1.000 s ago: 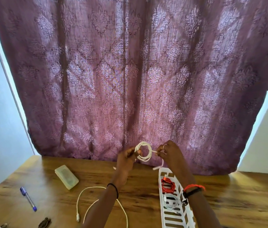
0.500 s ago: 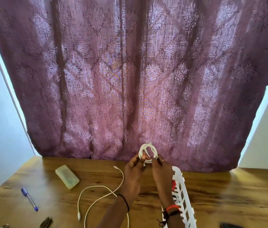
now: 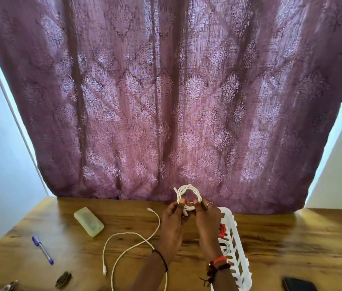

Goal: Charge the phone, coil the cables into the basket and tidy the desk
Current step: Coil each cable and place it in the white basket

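I hold a small white coiled cable (image 3: 189, 195) up in front of the curtain, above the desk. My left hand (image 3: 173, 219) pinches its left side and my right hand (image 3: 206, 217) pinches its right side. A white slotted basket (image 3: 236, 246) lies on the desk just right of my right wrist, with a red cable (image 3: 221, 232) and a white cable (image 3: 225, 247) inside. A loose white cable (image 3: 128, 242) snakes over the wood left of my left arm. A dark phone (image 3: 298, 285) peeks in at the bottom right edge.
A pale rectangular power bank (image 3: 89, 221) lies at the back left of the wooden desk (image 3: 291, 244). A blue pen (image 3: 42, 249) sits further left. A small dark object (image 3: 63, 280) and metal bits (image 3: 8, 287) lie at the bottom left. A purple curtain (image 3: 166, 101) hangs behind.
My right hand drew in from the coil's right, so both hands now pinch the coil close together. The view tilted, bringing the phone into sight at the bottom right.
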Tool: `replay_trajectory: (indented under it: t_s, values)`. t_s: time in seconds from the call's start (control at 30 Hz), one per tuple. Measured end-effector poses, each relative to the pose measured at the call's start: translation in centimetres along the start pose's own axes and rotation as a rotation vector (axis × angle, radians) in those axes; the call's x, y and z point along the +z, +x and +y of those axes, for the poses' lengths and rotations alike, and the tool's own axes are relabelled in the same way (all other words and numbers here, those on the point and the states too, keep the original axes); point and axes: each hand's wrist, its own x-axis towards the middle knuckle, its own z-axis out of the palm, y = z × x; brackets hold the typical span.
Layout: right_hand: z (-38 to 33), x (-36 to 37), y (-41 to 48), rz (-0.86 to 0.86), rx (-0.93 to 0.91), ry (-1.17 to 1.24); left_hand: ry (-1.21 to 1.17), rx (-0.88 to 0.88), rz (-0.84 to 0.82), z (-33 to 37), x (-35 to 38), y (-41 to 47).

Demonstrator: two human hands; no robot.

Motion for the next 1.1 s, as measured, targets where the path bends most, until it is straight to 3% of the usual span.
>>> replay_trajectory:
  t_s: [0.23,0.3,0.37,0.47,0.6,0.77,0.83,1.0,1.1]
  values:
    - [0.7,0.3,-0.1,0.003,-0.047,-0.055,0.521,0.212,0.142,-0.2,0.3,-0.3]
    - [0.8,0.2,0.0,-0.011,-0.039,-0.061,0.56,0.238,0.133,-0.2,0.2,-0.1]
    - [0.8,-0.1,0.2,-0.029,-0.027,-0.05,0.462,0.191,0.087,-0.1,0.1,-0.1]
    - [0.7,-0.6,0.7,-0.076,-0.029,-0.01,0.204,-0.035,0.009,0.1,0.1,-0.6]
    - [0.2,-1.0,0.9,-0.125,0.048,0.168,0.076,-0.255,-0.033,-0.3,-0.5,-0.2]
    - [0.1,-1.4,1.6,-0.202,0.247,0.358,-0.027,-0.296,-0.045,-0.2,-0.4,-0.5]
    - [0.4,-1.5,2.3,-0.23,0.286,0.311,-0.044,-0.304,-0.054,-0.4,-0.5,-0.4]
    - [0.8,-2.0,2.6,-0.242,0.222,0.159,-0.073,-0.297,-0.088,-0.8,-0.4,-0.2]
    - [0.5,-2.5,2.2,-0.338,0.097,0.038,-0.053,-0.246,-0.101,-0.8,-0.7,0.1]
